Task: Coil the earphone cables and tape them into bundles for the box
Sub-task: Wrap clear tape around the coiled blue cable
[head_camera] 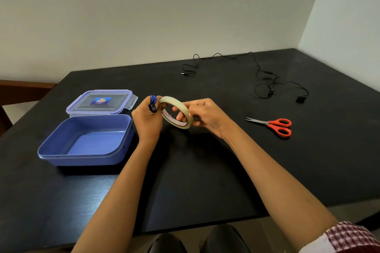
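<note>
Gripping coiled blue earphone cable [153, 103] in left hand [147, 121], fingers curled tight; pinching tape roll [176, 112] with right hand [205, 116], just right of open blue box [86, 158].

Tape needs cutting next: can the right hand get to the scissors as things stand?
Likely yes: scissors lie on the table right of the right hand, nothing between. But its fingers hold the tape roll, which must go first.

Forearms outstretched, left hand [147, 118] and right hand [205, 115] nearly meet, fingers curled.
</note>
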